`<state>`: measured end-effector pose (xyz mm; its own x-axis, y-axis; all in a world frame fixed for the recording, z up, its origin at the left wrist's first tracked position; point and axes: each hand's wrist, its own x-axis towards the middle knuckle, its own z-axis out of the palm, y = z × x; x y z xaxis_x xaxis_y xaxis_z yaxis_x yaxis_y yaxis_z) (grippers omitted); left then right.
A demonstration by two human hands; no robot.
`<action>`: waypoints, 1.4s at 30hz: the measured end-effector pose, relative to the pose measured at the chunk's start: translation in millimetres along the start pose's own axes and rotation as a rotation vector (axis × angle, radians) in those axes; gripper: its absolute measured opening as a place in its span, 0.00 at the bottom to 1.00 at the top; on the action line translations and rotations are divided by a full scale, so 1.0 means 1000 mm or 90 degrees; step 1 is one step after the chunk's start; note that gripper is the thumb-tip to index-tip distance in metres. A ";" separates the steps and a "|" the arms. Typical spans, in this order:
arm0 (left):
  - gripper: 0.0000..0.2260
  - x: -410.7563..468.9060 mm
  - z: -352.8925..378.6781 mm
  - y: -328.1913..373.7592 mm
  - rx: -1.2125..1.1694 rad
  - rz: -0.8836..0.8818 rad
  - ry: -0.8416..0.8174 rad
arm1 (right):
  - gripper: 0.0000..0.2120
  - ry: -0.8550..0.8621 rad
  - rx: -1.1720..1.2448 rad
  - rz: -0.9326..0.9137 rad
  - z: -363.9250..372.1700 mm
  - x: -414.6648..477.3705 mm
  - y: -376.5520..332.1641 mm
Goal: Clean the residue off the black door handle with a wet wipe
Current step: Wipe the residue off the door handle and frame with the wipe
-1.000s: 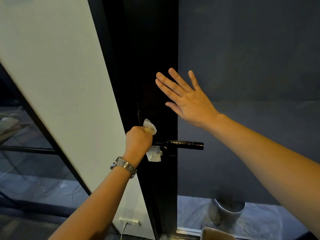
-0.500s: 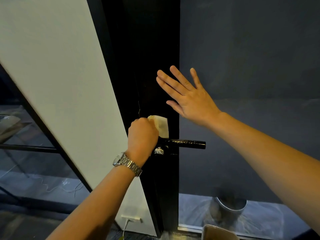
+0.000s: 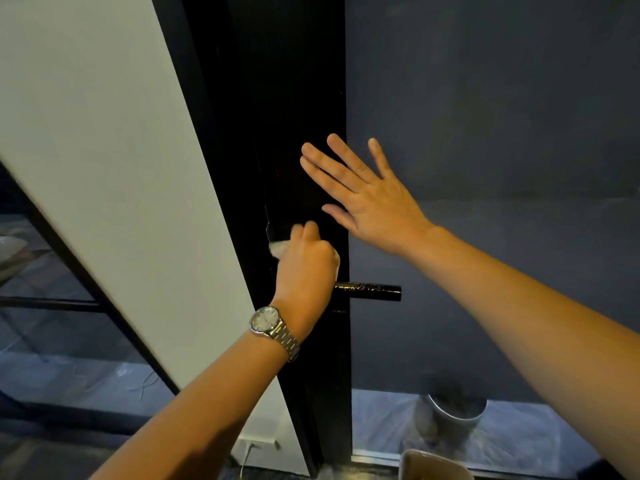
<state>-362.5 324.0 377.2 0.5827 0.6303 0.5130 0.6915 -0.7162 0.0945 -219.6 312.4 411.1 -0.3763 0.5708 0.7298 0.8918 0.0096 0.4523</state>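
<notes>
1 black door handle (image 3: pixel 369 291) sits at the centre of the frame, a horizontal bar on the black door (image 3: pixel 294 98), with pale streaks along its top. Its inner end is hidden behind the left hand (image 3: pixel 306 261). That hand's fingers are curled round 1 white wet wipe (image 3: pixel 278 247), held to the door just above the handle. 1 silver watch (image 3: pixel 266 322) is on the left wrist. The right hand (image 3: pixel 363 199), upper centre, lies flat on the door edge, fingers straight and spread wide, holding nothing. 2 containers stand at the lower right: 1 grey bin (image 3: pixel 453 415) and 1 pale tub (image 3: pixel 433 465).
</notes>
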 end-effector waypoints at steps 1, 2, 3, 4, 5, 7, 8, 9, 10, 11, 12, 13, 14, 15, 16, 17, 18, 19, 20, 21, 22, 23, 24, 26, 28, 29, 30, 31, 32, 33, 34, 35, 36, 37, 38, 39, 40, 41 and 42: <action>0.08 0.001 0.001 0.000 -0.018 -0.012 -0.029 | 0.27 -0.001 0.005 -0.001 0.000 0.000 0.001; 0.08 0.004 0.000 -0.002 -0.045 -0.044 -0.043 | 0.27 0.000 0.009 -0.002 -0.001 0.000 0.002; 0.09 0.005 -0.002 -0.003 -0.079 -0.072 -0.035 | 0.27 0.000 0.013 -0.005 -0.001 0.000 0.003; 0.09 0.006 -0.007 -0.005 -0.098 -0.096 -0.015 | 0.27 -0.001 0.015 -0.008 -0.001 -0.001 0.003; 0.09 0.006 -0.011 -0.008 -0.103 -0.114 0.028 | 0.27 0.001 0.014 -0.011 -0.001 -0.001 0.003; 0.09 0.007 -0.017 -0.016 -0.112 -0.142 0.112 | 0.27 0.006 0.009 -0.012 -0.001 -0.001 0.002; 0.09 0.006 -0.019 -0.017 -0.092 -0.143 0.121 | 0.27 0.007 0.008 -0.012 0.000 -0.001 0.002; 0.09 0.005 -0.018 -0.017 -0.069 -0.133 0.106 | 0.27 0.008 0.005 -0.014 0.000 -0.001 0.002; 0.07 0.004 -0.016 -0.013 -0.050 -0.104 0.074 | 0.27 0.010 0.004 -0.014 0.001 -0.001 0.002; 0.04 0.003 -0.011 -0.009 -0.030 -0.057 0.032 | 0.27 0.012 0.005 -0.015 0.001 0.000 0.002; 0.03 0.002 -0.007 -0.005 -0.003 0.002 0.017 | 0.27 0.011 0.009 -0.018 0.000 0.000 0.003; 0.03 0.002 -0.003 -0.003 0.007 0.049 0.015 | 0.26 0.010 0.013 -0.020 0.000 0.000 0.004; 0.04 0.004 -0.001 -0.004 -0.003 0.071 0.006 | 0.26 0.009 0.015 -0.021 0.000 0.000 0.005; 0.07 0.006 0.000 -0.007 -0.015 0.076 -0.008 | 0.26 0.007 0.016 -0.021 0.000 0.000 0.005; 0.09 0.008 -0.003 -0.010 -0.015 0.068 -0.018 | 0.26 0.004 0.015 -0.022 0.000 0.000 0.005; 0.10 0.010 -0.007 -0.014 -0.026 0.049 0.007 | 0.27 0.001 0.014 -0.023 0.000 -0.001 0.005; 0.10 0.010 -0.009 -0.018 -0.014 0.027 0.038 | 0.27 -0.003 0.013 -0.023 -0.001 -0.001 0.005; 0.09 0.008 -0.010 -0.020 -0.012 -0.008 0.056 | 0.27 -0.006 0.015 -0.022 -0.001 -0.001 0.005; 0.06 0.006 -0.012 -0.016 -0.035 -0.024 0.045 | 0.27 -0.008 0.016 -0.022 -0.001 -0.001 0.004; 0.03 0.003 -0.009 -0.011 -0.028 0.005 0.025 | 0.27 -0.008 0.015 -0.021 -0.002 0.000 0.004; 0.03 0.000 -0.004 -0.007 -0.006 0.042 0.016 | 0.27 -0.008 0.014 -0.021 -0.002 0.000 0.004; 0.03 -0.001 0.000 -0.004 0.001 0.072 0.000 | 0.27 -0.010 0.013 -0.022 -0.002 0.000 0.004; 0.05 0.000 0.000 -0.004 -0.004 0.082 -0.009 | 0.27 -0.012 0.013 -0.022 -0.002 0.001 0.004; 0.09 0.004 -0.005 -0.013 -0.032 0.056 0.021 | 0.27 -0.017 0.015 -0.020 -0.002 0.000 0.005; 0.11 0.004 -0.013 -0.025 -0.081 -0.028 0.080 | 0.27 -0.020 0.016 -0.016 -0.002 0.000 0.005; 0.11 0.001 -0.013 -0.030 -0.115 -0.078 0.099 | 0.27 -0.019 0.015 -0.014 -0.002 -0.001 0.004; 0.12 -0.004 -0.013 -0.030 -0.140 -0.121 0.105 | 0.27 -0.017 0.013 -0.014 -0.002 -0.001 0.003; 0.12 -0.008 -0.008 -0.029 -0.160 -0.158 0.104 | 0.27 -0.016 0.013 -0.014 -0.002 -0.001 0.002; 0.12 -0.013 -0.005 -0.026 -0.189 -0.196 0.100 | 0.27 -0.015 0.014 -0.014 -0.002 -0.001 0.002; 0.13 -0.014 -0.002 -0.026 -0.229 -0.235 0.103 | 0.27 -0.015 0.014 -0.013 -0.001 0.000 0.002; 0.13 -0.015 0.000 -0.025 -0.265 -0.267 0.106 | 0.27 -0.016 0.015 -0.013 -0.001 0.000 0.001; 0.14 -0.015 0.002 -0.026 -0.295 -0.289 0.109 | 0.27 -0.015 0.017 -0.013 -0.001 0.000 0.001; 0.13 -0.016 0.002 -0.027 -0.319 -0.309 0.100 | 0.27 -0.015 0.018 -0.013 0.000 0.001 0.000; 0.13 -0.017 0.005 -0.029 -0.341 -0.331 0.084 | 0.27 -0.013 0.019 -0.012 0.000 0.001 0.000; 0.12 -0.018 0.007 -0.030 -0.369 -0.360 0.058 | 0.27 -0.012 0.018 -0.010 0.000 0.001 0.000; 0.13 -0.019 0.010 -0.030 -0.404 -0.398 0.026 | 0.28 -0.012 0.016 -0.008 0.000 0.001 0.000; 0.14 -0.020 0.011 -0.028 -0.441 -0.438 -0.005 | 0.28 -0.012 0.014 -0.008 0.000 0.001 0.000; 0.15 -0.021 0.012 -0.027 -0.471 -0.463 -0.017 | 0.28 -0.012 0.011 -0.007 0.000 0.001 0.001; 0.15 -0.021 0.012 -0.026 -0.480 -0.465 -0.011 | 0.28 -0.011 0.008 -0.007 0.001 0.001 0.001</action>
<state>-387.3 332.7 353.3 0.1400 0.9845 0.1055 0.4359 -0.1570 0.8862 -218.8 313.2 411.6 -0.3815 0.5842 0.7163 0.8911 0.0263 0.4531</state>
